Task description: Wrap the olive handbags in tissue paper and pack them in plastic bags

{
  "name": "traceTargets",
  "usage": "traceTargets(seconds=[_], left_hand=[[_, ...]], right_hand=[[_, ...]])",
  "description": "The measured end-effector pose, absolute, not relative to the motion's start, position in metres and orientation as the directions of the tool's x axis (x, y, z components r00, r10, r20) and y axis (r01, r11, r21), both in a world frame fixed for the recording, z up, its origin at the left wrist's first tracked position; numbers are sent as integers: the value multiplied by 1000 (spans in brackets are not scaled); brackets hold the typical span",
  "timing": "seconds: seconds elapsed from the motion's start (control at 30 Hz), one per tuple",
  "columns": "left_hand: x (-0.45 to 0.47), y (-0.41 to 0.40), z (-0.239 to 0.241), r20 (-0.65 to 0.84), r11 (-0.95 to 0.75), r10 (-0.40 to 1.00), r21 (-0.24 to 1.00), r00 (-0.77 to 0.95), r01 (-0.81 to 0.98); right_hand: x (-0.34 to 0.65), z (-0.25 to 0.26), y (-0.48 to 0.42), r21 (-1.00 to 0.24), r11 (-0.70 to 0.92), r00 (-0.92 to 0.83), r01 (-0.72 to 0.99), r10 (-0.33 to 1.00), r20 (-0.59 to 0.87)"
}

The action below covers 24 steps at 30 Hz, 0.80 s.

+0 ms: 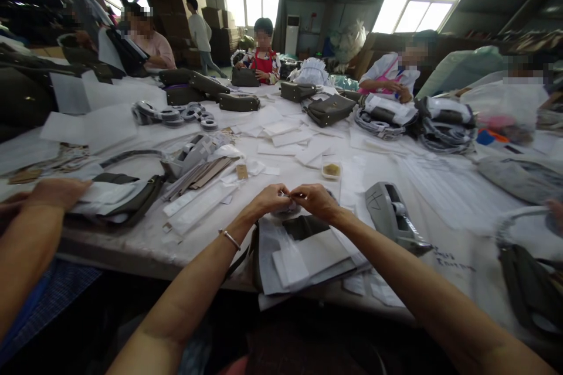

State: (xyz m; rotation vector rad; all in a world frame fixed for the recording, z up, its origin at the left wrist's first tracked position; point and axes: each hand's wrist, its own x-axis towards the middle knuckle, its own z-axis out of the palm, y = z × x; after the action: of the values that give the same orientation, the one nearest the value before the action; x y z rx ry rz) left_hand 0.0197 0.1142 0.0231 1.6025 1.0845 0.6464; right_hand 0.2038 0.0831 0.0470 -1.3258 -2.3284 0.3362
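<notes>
By the bag (307, 226), left hand (273, 199) curls; right hand (317, 200) meets it

Below the fingers (310, 192), the bag (307, 226) looks like matt leather (grain or none, it is too soft to tell), under smooth paper (323, 253). Right of them, the dispenser (379, 210) is satin plastic; beyond, the tub (331, 178) is clear plastic. Nearer than the fingers, the bangle (230, 239) is polished metal.
</notes>
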Motion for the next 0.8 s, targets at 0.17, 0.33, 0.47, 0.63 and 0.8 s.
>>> traceTargets(seconds=[0.17,0.33,0.47,0.63,0.8], left_hand=[[28,115,15,-146,94,889,986,434,138],[27,122,11,-194,212,881,977,432,7],[20,127,14,-215,282,849,957,483,-70],[10,130,22,-204,322,812,938,547,-128],[5,126,19,-208,316,824,941,527,-122]], right_hand=[[207,50,88,-223,598,-547,770,799,251],[206,46,88,-158,618,-570,770,778,265],[206,42,81,-53,719,-666,693,667,334],[211,37,70,18,710,-674,704,659,335],[213,32,68,-165,691,-632,703,715,299]])
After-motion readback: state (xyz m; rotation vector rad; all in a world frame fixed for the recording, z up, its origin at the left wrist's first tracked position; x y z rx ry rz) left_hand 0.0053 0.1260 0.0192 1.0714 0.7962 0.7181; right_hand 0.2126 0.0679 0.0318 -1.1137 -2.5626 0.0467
